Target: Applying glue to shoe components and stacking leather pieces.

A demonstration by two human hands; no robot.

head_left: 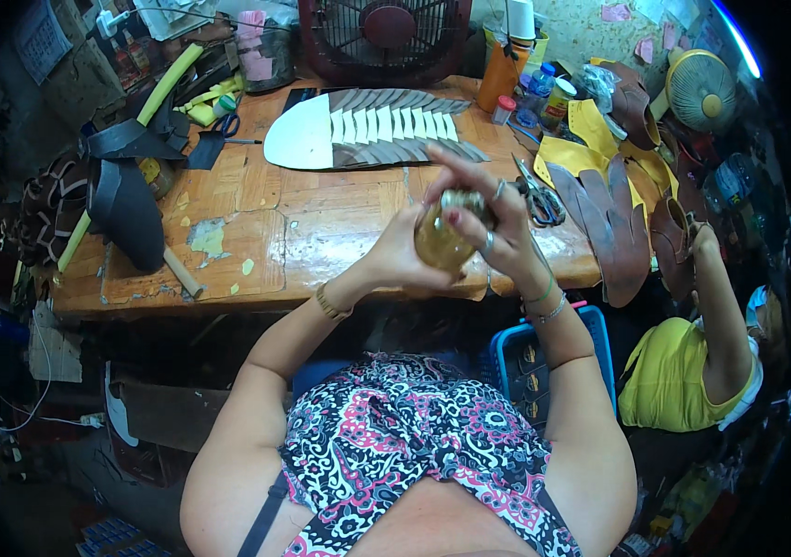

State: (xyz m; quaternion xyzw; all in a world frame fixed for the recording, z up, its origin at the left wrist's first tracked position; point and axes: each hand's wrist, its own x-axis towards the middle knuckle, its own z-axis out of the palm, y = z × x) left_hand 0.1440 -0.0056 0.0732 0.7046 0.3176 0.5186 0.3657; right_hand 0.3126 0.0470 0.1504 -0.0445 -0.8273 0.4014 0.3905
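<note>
A glass jar of amber liquid (440, 241) is held up over the near side of the wooden table. My left hand (393, 252) wraps round the jar's side and base. Over its top, my right hand (505, 223) has the thumb and some fingers curled at the lid, with the index finger raised. Behind them lies a white rounded sheet (299, 136) bearing rows of cream strips (386, 124) and overlapping grey-brown strips (414, 151). Black-handled scissors (542, 204) rest just right of my right hand. The lid itself is mostly hidden by my fingers.
Brown leather pieces (604, 232) and yellow sheets (590, 130) cover the table's right end. Dark curved pieces (126, 213) and a wooden handle (182, 272) lie left. A red fan (389, 28) stands behind; a blue basket (599, 339) sits below. Another person in yellow (683, 371) is at right.
</note>
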